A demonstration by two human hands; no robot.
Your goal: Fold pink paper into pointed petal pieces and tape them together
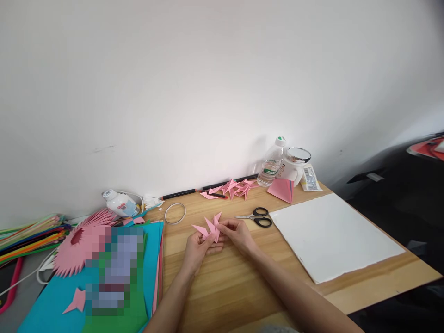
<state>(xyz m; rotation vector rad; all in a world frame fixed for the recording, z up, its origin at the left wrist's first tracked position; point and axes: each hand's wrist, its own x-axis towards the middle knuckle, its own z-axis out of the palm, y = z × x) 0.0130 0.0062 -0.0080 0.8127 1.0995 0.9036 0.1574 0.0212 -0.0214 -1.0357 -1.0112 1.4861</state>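
Between my two hands is a pink origami crane [211, 227], with several pointed flaps standing up. My left hand [198, 249] grips its lower left part, thumb in front and fingers behind. My right hand [236, 233] pinches its right side between thumb and fingers. The crane is held just above the wooden table, and its lower part is partly hidden by my fingers. Just right of my right hand lie scissors [259, 217] with black handles. Behind the crane, more folded pink paper pieces [236, 188] are heaped near the wall.
A water bottle [272, 166], a white mug [293, 169] and a pink folded paper [281, 190] stand at the back right. White sheets [336, 238] cover the table's right side. A silver ring [175, 213] lies left of centre. Blue paper [52, 300] and a pink pleated fan [69, 252] are left.
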